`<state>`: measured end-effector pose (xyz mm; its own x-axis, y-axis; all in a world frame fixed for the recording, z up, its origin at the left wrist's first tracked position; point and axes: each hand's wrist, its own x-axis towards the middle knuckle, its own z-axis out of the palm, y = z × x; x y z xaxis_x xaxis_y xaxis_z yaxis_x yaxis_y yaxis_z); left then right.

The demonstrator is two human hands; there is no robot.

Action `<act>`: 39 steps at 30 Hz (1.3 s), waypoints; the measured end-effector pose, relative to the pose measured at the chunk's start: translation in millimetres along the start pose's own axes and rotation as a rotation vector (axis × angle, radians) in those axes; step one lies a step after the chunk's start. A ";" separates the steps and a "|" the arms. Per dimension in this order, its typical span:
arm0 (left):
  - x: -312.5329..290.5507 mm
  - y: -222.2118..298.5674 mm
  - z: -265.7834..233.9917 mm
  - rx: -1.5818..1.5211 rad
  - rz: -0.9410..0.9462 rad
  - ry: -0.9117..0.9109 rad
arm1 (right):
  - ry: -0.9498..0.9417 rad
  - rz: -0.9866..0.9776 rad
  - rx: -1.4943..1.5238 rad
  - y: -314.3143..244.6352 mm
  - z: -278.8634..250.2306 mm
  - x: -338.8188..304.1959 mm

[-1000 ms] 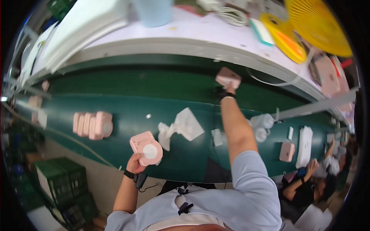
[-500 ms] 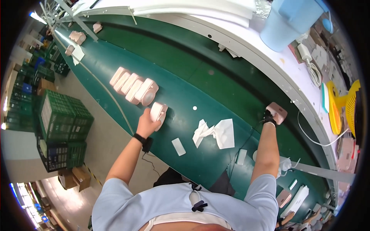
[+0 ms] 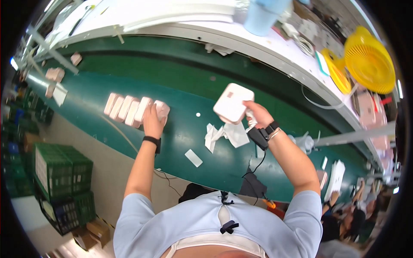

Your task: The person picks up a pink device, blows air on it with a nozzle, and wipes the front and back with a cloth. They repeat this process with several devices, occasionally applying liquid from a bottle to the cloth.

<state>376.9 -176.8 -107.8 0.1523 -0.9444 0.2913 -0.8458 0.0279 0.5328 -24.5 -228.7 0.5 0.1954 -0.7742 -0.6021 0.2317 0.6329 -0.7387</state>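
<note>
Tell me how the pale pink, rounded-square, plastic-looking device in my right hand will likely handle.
The pale pink device is probably stiff: its broad face looks flat, with no visible bend under the right hand's grip. It seems fairly light, since that hand alone holds it. Its smooth shell could be somewhat slippery.

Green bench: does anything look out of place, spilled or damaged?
Crumpled white paper lies untidily on the green bench, and a small white disc sits alone to the paper's left; both look stray compared with the orderly row of pink boxes. No spill or damage shows.
</note>
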 end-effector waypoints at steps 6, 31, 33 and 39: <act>-55.6 123.8 -34.4 -0.650 0.123 -0.010 | 0.183 -0.416 -0.399 26.8 57.0 -89.2; -142.0 177.8 -51.7 -2.183 -0.621 -1.360 | 1.049 -0.096 0.042 492.9 -233.1 -247.0; -146.4 177.5 -59.7 -2.121 -0.603 -1.325 | 1.030 -0.290 0.300 470.5 -236.6 -228.3; -140.2 185.5 -68.9 -1.938 -0.530 -1.313 | 0.894 -0.171 0.517 470.7 -242.7 -226.7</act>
<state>233.9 -16.6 5.0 -0.8100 -0.5787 -0.0953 0.4952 -0.7619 0.4174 -191.0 243.5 -284.3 -0.6058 -0.4415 -0.6619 0.6100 0.2763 -0.7427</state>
